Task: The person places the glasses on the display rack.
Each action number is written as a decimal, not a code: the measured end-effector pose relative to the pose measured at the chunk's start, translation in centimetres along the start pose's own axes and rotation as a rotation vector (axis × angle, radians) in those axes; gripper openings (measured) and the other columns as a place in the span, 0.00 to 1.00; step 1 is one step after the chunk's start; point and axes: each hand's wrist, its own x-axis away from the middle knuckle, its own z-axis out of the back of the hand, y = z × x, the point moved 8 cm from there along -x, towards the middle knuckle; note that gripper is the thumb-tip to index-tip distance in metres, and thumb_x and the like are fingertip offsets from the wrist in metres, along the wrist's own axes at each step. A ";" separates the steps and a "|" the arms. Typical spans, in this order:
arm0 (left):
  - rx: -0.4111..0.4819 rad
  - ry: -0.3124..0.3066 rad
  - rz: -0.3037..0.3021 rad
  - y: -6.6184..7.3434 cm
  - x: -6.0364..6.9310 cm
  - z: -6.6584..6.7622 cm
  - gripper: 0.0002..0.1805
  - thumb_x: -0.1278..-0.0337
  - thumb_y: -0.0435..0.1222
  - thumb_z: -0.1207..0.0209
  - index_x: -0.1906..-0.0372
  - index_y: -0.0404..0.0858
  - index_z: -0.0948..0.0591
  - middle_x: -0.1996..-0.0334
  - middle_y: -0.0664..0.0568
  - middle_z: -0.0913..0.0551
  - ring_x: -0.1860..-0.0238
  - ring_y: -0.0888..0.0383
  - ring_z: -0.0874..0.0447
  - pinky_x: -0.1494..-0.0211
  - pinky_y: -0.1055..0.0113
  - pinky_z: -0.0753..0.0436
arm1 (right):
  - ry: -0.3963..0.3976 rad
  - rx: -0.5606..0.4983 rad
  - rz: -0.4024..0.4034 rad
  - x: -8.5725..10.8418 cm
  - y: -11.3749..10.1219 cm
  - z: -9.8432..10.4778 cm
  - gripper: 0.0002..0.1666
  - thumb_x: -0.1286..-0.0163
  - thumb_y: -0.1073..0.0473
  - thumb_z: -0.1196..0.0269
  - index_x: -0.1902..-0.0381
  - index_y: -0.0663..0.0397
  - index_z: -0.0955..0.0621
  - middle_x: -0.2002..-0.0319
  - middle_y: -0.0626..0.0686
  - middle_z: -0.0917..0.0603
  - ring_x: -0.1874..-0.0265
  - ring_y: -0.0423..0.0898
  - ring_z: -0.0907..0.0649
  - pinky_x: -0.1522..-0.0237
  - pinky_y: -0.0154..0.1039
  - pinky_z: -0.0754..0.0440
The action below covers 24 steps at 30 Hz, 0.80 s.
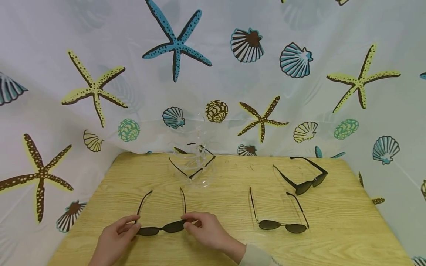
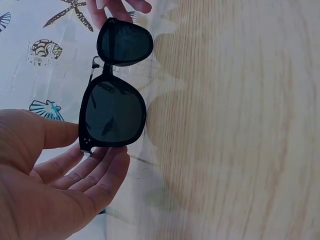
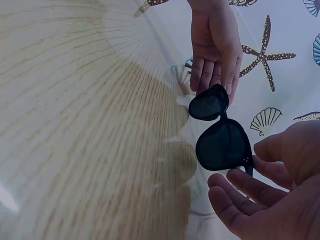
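Both hands hold one pair of black sunglasses [image 1: 174, 227] low over the front left of the table, lenses toward me and arms unfolded away. At the left hinge corner, my left hand [image 1: 114, 238] pinches the frame between thumb and fingers. My right hand [image 1: 210, 232] grips the opposite corner the same way. In the left wrist view the dark lens [image 2: 112, 112] stands upright above the left fingers [image 2: 107, 175]. From the right wrist view, the right thumb [image 3: 267, 147] lies against the frame's corner, with the fingers beneath.
Aviator sunglasses [image 1: 296, 228] lie unfolded to the right, and thick black sunglasses [image 1: 304, 187] behind them. At the back left, thin-framed glasses [image 1: 196, 173] sit at a clear transparent stand [image 1: 201, 181]. A shell-and-starfish cloth [image 1: 213, 81] hangs around the wooden table [image 1: 229, 207].
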 end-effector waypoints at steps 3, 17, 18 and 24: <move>0.012 0.001 0.003 -0.1 0.1 0.0 0.28 0.24 0.44 0.38 0.28 0.34 0.23 0.46 0.39 0.10 0.53 0.54 0.08 0.53 0.63 0.11 | 0.008 -0.002 0.002 -0.1 0.1 -0.1 0.19 0.20 0.53 0.37 0.38 0.52 0.14 0.46 0.54 0.10 0.62 0.36 0.13 0.65 0.30 0.17; 0.050 0.017 -0.002 0.1 0.3 0.0 0.28 0.24 0.45 0.38 0.29 0.33 0.23 0.45 0.39 0.10 0.53 0.55 0.08 0.54 0.65 0.10 | 0.038 -0.034 0.005 -0.4 -0.1 -0.2 0.16 0.21 0.55 0.36 0.42 0.56 0.13 0.45 0.55 0.10 0.58 0.49 0.09 0.64 0.29 0.16; 0.060 0.017 0.003 0.0 0.3 0.0 0.28 0.24 0.45 0.38 0.29 0.33 0.23 0.45 0.39 0.10 0.53 0.55 0.08 0.54 0.65 0.10 | 0.041 -0.036 0.005 -0.4 -0.2 -0.2 0.16 0.22 0.56 0.36 0.42 0.56 0.13 0.45 0.55 0.10 0.58 0.50 0.09 0.64 0.29 0.16; 0.144 0.025 0.035 -0.2 0.8 -0.1 0.29 0.24 0.45 0.37 0.28 0.32 0.23 0.45 0.39 0.11 0.55 0.58 0.08 0.52 0.64 0.09 | 0.070 -0.028 0.037 -0.5 -0.6 0.1 0.16 0.22 0.56 0.35 0.44 0.58 0.12 0.48 0.55 0.09 0.60 0.46 0.10 0.62 0.29 0.16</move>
